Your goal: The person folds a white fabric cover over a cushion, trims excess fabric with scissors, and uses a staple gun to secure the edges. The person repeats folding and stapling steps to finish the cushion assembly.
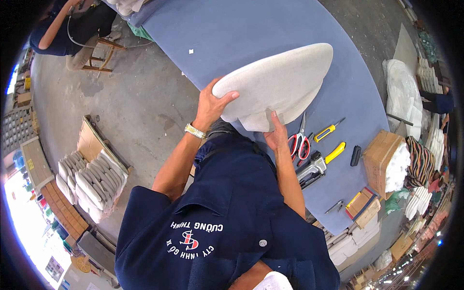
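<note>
Hands both on the pale grey fabric-covered oval seat cushion [278, 79], held tilted up off the blue felt-topped bench [241, 29]. Left hand [211, 107] wraps the cushion's near-left edge, thumb on top; right hand [276, 135] presses flat under its lower edge. Fabric looks smooth on top, so covering seems mostly done imo; underside can't be checked, it's turned away. Red-handled scissors [299, 143], yellow utility knife [328, 130] and grey staple gun [313, 169] lie just right of the cushion, unused rn.
</note>
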Motion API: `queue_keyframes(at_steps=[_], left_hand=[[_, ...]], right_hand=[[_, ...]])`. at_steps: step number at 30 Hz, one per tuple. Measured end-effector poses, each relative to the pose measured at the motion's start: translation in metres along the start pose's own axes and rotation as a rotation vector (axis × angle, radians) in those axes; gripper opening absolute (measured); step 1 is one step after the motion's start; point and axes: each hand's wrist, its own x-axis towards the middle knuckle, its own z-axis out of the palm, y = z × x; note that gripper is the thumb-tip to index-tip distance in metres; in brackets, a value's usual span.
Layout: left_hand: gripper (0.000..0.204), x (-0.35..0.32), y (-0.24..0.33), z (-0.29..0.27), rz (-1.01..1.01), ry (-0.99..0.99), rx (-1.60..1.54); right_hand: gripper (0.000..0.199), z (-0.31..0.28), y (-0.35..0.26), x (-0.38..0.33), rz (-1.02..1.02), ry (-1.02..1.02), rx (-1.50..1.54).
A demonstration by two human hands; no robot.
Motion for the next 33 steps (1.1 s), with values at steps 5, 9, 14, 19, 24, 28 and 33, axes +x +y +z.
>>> queue_keyframes(at_steps=[5,9,14,19,24,28,33], left_hand=[[0.063,0.004,0.022,0.023,0.214,0.040,-0.092],[0.063,0.000,0.027,0.041,0.255,0.066,-0.005],[0.066,0.035,0.005,0.037,-0.144,0.225,-0.113],[0.066,0.052,-0.095,0.041,0.077,0.313,0.350],[0.077,-0.036,-0.110,0.030,0.015,0.285,0.440],[0.096,-0.069,-0.101,0.038,0.197,0.046,0.704],[0.115,-0.043,-0.103,0.064,0.376,-0.059,0.801]], right_hand=[[0.070,0.017,-0.009,-0.018,-0.052,-0.045,-0.208],[0.060,0.018,-0.008,-0.017,-0.081,-0.092,-0.212],[0.049,0.028,-0.021,-0.015,-0.160,-0.058,-0.359],[0.060,-0.003,-0.001,0.031,-0.180,0.073,-1.238],[0.058,0.039,0.002,0.001,-0.183,0.048,-0.934],[0.056,0.009,0.019,0.008,-0.089,0.001,-1.003],[0.063,0.013,0.009,0.001,-0.285,0.034,-1.303]])
